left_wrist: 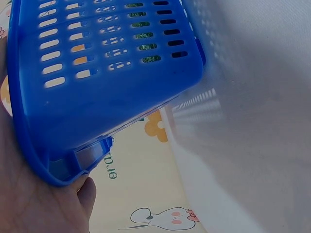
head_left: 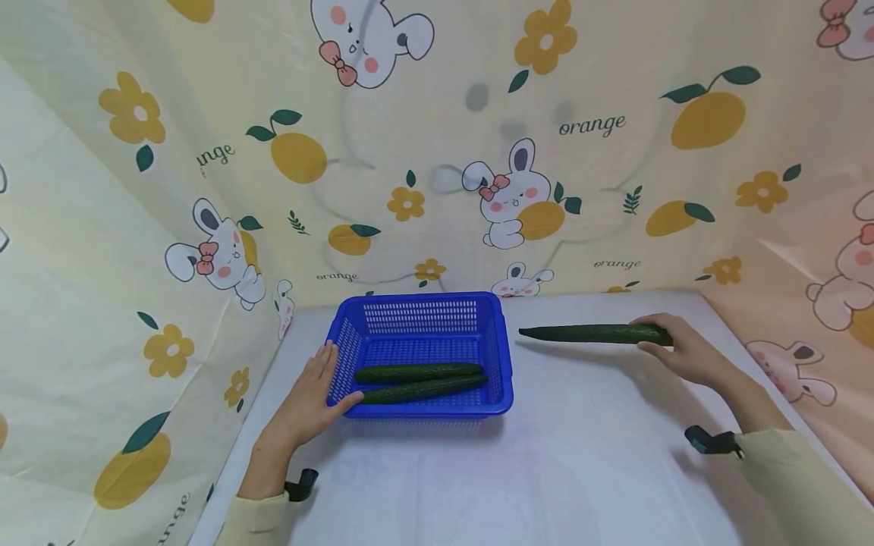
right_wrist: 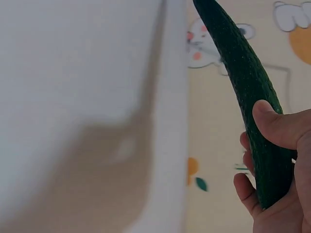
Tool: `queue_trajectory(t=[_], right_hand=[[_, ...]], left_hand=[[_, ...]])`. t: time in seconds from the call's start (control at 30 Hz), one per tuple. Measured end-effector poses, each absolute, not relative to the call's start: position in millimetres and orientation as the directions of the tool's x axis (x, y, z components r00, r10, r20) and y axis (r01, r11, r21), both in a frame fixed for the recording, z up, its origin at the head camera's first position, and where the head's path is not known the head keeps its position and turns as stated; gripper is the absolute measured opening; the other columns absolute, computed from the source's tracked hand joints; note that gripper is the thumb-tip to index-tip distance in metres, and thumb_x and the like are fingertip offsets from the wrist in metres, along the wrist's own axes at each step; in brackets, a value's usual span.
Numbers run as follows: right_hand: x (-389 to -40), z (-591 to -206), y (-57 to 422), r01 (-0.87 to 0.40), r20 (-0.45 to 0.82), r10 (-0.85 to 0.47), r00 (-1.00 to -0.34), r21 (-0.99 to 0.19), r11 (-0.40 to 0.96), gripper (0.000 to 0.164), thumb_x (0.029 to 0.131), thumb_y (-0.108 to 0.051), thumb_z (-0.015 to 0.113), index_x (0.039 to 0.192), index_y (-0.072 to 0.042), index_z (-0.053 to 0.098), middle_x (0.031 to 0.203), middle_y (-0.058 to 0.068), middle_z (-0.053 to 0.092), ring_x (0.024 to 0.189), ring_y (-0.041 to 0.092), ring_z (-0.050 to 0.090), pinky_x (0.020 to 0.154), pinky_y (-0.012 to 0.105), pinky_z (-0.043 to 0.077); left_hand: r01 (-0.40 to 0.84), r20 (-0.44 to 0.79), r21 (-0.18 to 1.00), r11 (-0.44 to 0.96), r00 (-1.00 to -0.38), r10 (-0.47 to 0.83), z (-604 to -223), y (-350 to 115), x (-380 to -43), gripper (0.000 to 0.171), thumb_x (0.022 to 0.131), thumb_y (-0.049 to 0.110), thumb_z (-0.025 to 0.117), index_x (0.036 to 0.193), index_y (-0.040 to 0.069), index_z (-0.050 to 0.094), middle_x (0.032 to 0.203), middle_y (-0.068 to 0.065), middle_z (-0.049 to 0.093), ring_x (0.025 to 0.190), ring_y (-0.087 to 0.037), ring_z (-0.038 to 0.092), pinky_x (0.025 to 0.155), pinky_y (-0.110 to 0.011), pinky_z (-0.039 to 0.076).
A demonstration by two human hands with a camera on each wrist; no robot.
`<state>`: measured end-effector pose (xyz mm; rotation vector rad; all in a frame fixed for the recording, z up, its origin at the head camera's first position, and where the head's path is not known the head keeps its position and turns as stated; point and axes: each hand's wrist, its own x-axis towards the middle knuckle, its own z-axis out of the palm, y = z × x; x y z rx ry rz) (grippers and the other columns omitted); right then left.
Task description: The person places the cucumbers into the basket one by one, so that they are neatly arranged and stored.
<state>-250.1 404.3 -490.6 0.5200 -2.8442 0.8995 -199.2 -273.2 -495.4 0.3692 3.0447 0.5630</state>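
Note:
A blue plastic basket (head_left: 429,410) with slotted walls stands at the back of the table. Two cucumbers (head_left: 419,372) lie side by side in it. My left hand (head_left: 309,398) rests at its front left corner, fingers straight along the left rim and thumb spread over the front rim. In the left wrist view the palm lies against the basket's rim (left_wrist: 19,131). To the right of the basket, my right hand (head_left: 686,353) grips a third cucumber (head_left: 587,334) by one end, above the table. Thumb and fingers wrap this cucumber (right_wrist: 248,82) in the right wrist view.
White covering lies over the table (head_left: 546,470). A patterned curtain (head_left: 423,152) with rabbits and oranges hangs behind and at both sides, close to the table's edges. Dark camera mounts (head_left: 712,441) sit at both wrists.

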Motion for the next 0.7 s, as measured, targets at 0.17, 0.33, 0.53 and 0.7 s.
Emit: queue_trajectory(t=[0.17,0.33,0.53,0.7], right_hand=[[-247.1,-474.4,403.0,-0.424,0.346,-0.275,-0.897,-0.503,0.753,0.037,0.098,-0.008,0.079,0.133,-0.004,0.067,0.126,0.020,0.067,0.113,0.008,0.050,0.090,0.020,0.040],[-246.6,-455.9,383.7,-0.452,0.391,-0.272,-0.879,-0.505,0.735,0.039,0.098,-0.009,0.079,0.135,-0.007,0.067,0.129,0.019,0.066,0.111,0.009,0.051,0.089,0.020,0.040],[-251.1,-444.3,347.6,-0.441,0.345,-0.289,-0.893,-0.546,0.712,0.040,0.102,-0.015,0.076,0.140,-0.009,0.064,0.140,0.022,0.060,0.119,0.038,0.054,0.095,0.054,0.046],[-262.6,-443.6,313.9,-0.487,0.355,-0.338,-0.872,-0.545,0.682,0.040,0.102,-0.012,0.076,0.140,-0.011,0.065,0.135,0.012,0.065,0.114,0.027,0.058,0.093,0.029,0.049]], left_hand=[[0.231,0.018,0.355,0.906,-0.970,0.241,-495.2,-272.3,-199.1,0.109,0.102,0.061,0.064,0.172,0.003,0.004,0.181,-0.017,0.000,0.167,-0.039,0.001,0.134,-0.061,0.009],[0.239,0.035,0.360,0.902,-0.969,0.243,-493.1,-271.6,-197.9,0.108,0.102,0.060,0.065,0.171,0.001,0.007,0.180,-0.020,0.002,0.166,-0.041,0.002,0.133,-0.063,0.010],[0.240,0.035,0.366,0.899,-0.969,0.244,-494.1,-272.2,-198.3,0.108,0.102,0.059,0.065,0.172,0.001,0.006,0.180,-0.019,0.002,0.166,-0.040,0.002,0.133,-0.063,0.010],[0.226,0.016,0.363,0.904,-0.972,0.236,-494.8,-272.9,-199.0,0.110,0.101,0.063,0.063,0.172,0.003,0.004,0.181,-0.017,0.000,0.167,-0.039,0.001,0.133,-0.062,0.010]])
